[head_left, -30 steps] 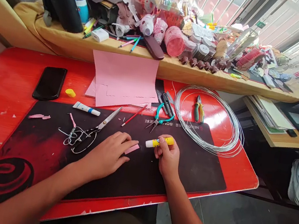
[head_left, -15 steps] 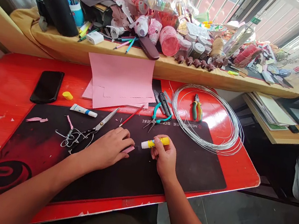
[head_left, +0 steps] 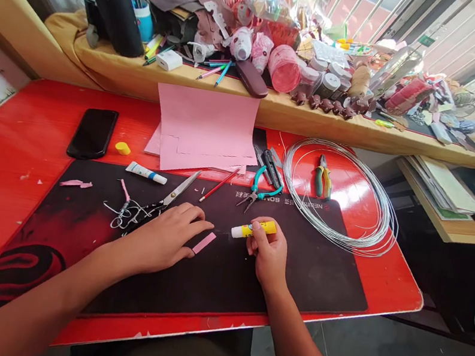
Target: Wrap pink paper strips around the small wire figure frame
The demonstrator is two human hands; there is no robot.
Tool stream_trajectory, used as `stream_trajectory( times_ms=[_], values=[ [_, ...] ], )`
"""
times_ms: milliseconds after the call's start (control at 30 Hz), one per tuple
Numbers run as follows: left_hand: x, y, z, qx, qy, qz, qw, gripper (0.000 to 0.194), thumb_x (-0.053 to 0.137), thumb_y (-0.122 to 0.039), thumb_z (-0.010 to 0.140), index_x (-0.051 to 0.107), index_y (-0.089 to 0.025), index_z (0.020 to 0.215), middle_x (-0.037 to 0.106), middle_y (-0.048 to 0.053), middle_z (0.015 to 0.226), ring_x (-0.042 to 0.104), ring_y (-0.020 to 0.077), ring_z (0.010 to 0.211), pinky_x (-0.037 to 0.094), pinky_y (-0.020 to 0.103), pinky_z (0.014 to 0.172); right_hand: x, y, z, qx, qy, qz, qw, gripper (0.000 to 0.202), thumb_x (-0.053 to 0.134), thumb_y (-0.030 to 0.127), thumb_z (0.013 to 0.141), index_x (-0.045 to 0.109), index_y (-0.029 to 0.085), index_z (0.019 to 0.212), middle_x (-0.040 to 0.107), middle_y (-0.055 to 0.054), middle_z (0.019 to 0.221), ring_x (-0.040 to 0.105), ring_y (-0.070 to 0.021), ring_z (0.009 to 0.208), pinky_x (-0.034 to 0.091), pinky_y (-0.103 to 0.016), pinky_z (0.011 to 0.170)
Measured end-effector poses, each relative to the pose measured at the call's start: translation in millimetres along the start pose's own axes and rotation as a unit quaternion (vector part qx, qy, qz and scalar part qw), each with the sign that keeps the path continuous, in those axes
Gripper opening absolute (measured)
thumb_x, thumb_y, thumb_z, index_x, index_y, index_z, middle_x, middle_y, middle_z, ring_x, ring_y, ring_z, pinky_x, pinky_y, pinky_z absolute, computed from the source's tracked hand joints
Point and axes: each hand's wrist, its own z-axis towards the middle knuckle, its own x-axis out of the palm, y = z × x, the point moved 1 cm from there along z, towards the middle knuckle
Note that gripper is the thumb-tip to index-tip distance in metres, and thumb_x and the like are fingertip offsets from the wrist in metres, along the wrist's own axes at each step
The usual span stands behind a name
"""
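My left hand (head_left: 171, 234) rests on the black mat (head_left: 209, 295), thumb and forefinger spread apart. A small pink paper strip (head_left: 204, 243) lies on the mat, its lower end beside the thumb tip. In my right hand (head_left: 269, 256) is a yellow glue stick (head_left: 256, 230) with its white end pointing left toward the strip. Scissors (head_left: 179, 189) lie partly hidden beyond my left hand, next to a twisted wire piece with a pink tip (head_left: 125, 191). Beyond the glue stick are teal pliers (head_left: 254, 195).
Pink paper sheets (head_left: 211, 131), a black phone (head_left: 92, 134), a glue tube (head_left: 146, 173), a yellow cap (head_left: 123, 148), a red pencil (head_left: 219, 185), a wire coil (head_left: 386, 227) and green-yellow pliers (head_left: 323, 179) lie around. Crafts crowd the ledge (head_left: 214, 98).
My left thumb and forefinger have parted, and more of the pink strip shows on the mat. My right hand still holds the glue stick. The whole view has shifted slightly.
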Motion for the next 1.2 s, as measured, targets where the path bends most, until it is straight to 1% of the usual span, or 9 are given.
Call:
stream_trajectory(
  times_ms=[167,367,600,733,800,867,967,1067,1200],
  values=[
    [0.9,-1.6,19.2,0.016,-0.006,0.002,1.000,0.042,0.078,-0.021,0.087,0.065,-0.027,0.126,0.061,0.006,0.121,0.057,0.0268,0.118,0.048,0.042,0.105,0.0,0.3,-0.9,0.001,-0.008,0.003,1.000,0.029,0.079,0.046,0.092,0.066,0.020,0.094,0.045,0.010,0.053,0.044,-0.0084,0.043,0.036,-0.022,0.045],
    [14.1,-8.4,27.8,-0.013,-0.049,0.047,0.998,0.025,0.077,-0.032,0.092,0.066,-0.023,0.113,0.063,0.006,0.112,0.058,0.0278,0.107,0.050,0.044,0.097,1.3,1.4,-2.3,0.001,-0.003,-0.019,1.000,0.031,0.079,0.047,0.091,0.065,0.020,0.094,0.046,0.010,0.054,0.045,-0.0087,0.043,0.035,-0.022,0.044],
    [20.2,-10.4,14.1,-0.120,-0.136,0.110,0.977,0.028,0.076,-0.043,0.093,0.066,-0.020,0.105,0.065,0.009,0.103,0.060,0.0312,0.099,0.050,0.046,0.090,3.3,4.9,-2.9,0.007,-0.003,-0.036,0.999,0.032,0.078,0.049,0.090,0.064,0.020,0.092,0.045,0.010,0.054,0.045,-0.0096,0.043,0.036,-0.023,0.044],
    [19.3,-7.7,0.1,-0.146,-0.149,0.093,0.974,0.034,0.071,-0.054,0.094,0.066,-0.021,0.103,0.066,0.008,0.102,0.062,0.0315,0.098,0.050,0.048,0.090,3.2,5.1,-2.5,0.011,0.002,-0.039,0.999,0.031,0.078,0.048,0.090,0.064,0.021,0.093,0.045,0.010,0.054,0.045,-0.0096,0.043,0.036,-0.023,0.044],
    [17.8,-4.2,-4.3,-0.131,-0.144,0.068,0.978,0.031,0.067,-0.051,0.098,0.067,-0.022,0.109,0.066,0.008,0.106,0.063,0.0310,0.102,0.050,0.049,0.094,2.8,4.4,-2.5,0.013,0.004,-0.043,0.999,0.031,0.078,0.048,0.090,0.065,0.020,0.093,0.046,0.009,0.054,0.045,-0.0097,0.044,0.036,-0.023,0.044],
    [15.7,0.5,-5.8,-0.103,-0.139,0.051,0.984,0.027,0.064,-0.041,0.100,0.066,-0.022,0.121,0.066,0.008,0.114,0.062,0.0306,0.110,0.049,0.050,0.102,2.5,3.8,-2.7,0.014,0.006,-0.049,0.999,0.031,0.078,0.049,0.090,0.065,0.020,0.093,0.046,0.009,0.055,0.046,-0.0100,0.045,0.036,-0.023,0.044],
    [13.1,7.2,-2.6,-0.058,-0.131,0.042,0.989,0.032,0.062,-0.027,0.100,0.064,-0.024,0.131,0.065,0.009,0.125,0.059,0.0300,0.119,0.046,0.050,0.109,2.9,3.7,-3.2,0.014,0.005,-0.055,0.998,0.032,0.078,0.050,0.089,0.065,0.021,0.093,0.046,0.009,0.055,0.046,-0.0105,0.045,0.035,-0.024,0.044],
    [12.1,10.9,4.6,-0.036,-0.128,0.046,0.990,0.024,0.059,-0.024,0.101,0.069,-0.023,0.123,0.066,0.010,0.123,0.059,0.0293,0.117,0.049,0.049,0.107,3.7,4.3,-3.6,0.010,0.002,-0.056,0.998,0.033,0.078,0.050,0.089,0.065,0.021,0.093,0.046,0.009,0.056,0.046,-0.0103,0.045,0.036,-0.024,0.044],
    [13.4,10.2,12.6,-0.046,-0.138,0.079,0.986,0.014,0.059,-0.026,0.101,0.071,-0.020,0.104,0.068,0.011,0.110,0.061,0.0300,0.106,0.052,0.050,0.099,4.2,4.4,-4.1,0.004,0.004,-0.062,0.998,0.033,0.078,0.051,0.090,0.065,0.021,0.093,0.047,0.009,0.056,0.046,-0.0103,0.045,0.037,-0.024,0.045]
  ],
)
